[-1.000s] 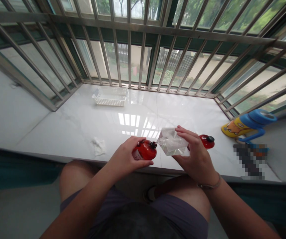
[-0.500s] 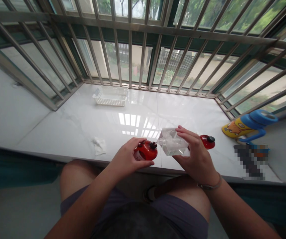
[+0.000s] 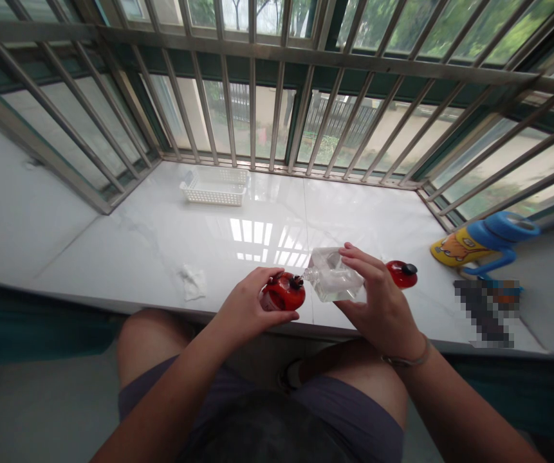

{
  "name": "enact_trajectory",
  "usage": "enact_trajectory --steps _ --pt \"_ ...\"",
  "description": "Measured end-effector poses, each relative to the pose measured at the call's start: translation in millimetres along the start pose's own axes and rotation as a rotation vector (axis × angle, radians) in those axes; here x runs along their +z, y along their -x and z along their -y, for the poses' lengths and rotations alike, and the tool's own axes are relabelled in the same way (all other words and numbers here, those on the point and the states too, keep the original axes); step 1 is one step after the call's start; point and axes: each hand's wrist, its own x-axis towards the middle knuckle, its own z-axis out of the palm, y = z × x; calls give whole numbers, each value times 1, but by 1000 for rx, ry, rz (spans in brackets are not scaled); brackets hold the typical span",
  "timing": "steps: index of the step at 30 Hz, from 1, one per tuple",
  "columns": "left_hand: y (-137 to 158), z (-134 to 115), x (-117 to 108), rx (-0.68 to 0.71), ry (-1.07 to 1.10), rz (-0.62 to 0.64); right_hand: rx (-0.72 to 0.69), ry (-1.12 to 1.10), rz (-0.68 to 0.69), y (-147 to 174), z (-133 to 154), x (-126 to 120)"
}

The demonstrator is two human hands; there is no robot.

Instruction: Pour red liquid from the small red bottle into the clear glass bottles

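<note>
Left hand [image 3: 245,299]: bare, curled round a glossy, translucent red, round-shouldered bottle [image 3: 290,292], thumb along the near side, fingers along the far side; bottle tilted, its small black neck pointing right, held above the front edge of the counter

Right hand [image 3: 383,299]: bare, grasping the base end of a clear, colourless, square-sided bottle [image 3: 332,273] with flat, hard-edged walls; bottle tipped on its side, its narrow ridged neck pointing left at the black neck of the red one; whether the two necks touch cannot be told; a thin bracelet [image 3: 408,360] at the wrist

Counter [image 3: 127,257]: polished white stone-like slab, faint grey veining, one straight seam, window light mirrored on it

Further pieces on the slab: a white perforated rectangular basket [image 3: 213,196], toward the back; a crumpled, soft white tissue [image 3: 192,283], left of the left hand; a glossy red vessel with a black cap [image 3: 403,274], just beyond the right hand and partly hidden by it; a yellow cylindrical flask [image 3: 482,239] with blue lid and looped handle, at the right; a pixelated dark oblong item [image 3: 484,312], nearer the front, details unreadable
</note>
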Motion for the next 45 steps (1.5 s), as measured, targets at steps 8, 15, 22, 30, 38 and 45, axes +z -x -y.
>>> enact_trajectory --steps 8,15,22,30,38,45 --pt "1 1 1 8 -3 -15 -5 -3 11 1 0 -1" --pt "2 3 1 14 -2 -25 -20 8 9 -2 2 -1" --pt "2 3 1 2 -2 -20 -20 0 20 -3 3 -4" --pt "4 5 3 -1 5 -18 -28 8 33 -2 2 -4" --pt "4 8 4 -7 12 -11 -44 25 41 -3 4 -5" --pt "5 8 4 -7 4 -19 -49 29 41 -3 4 -5"
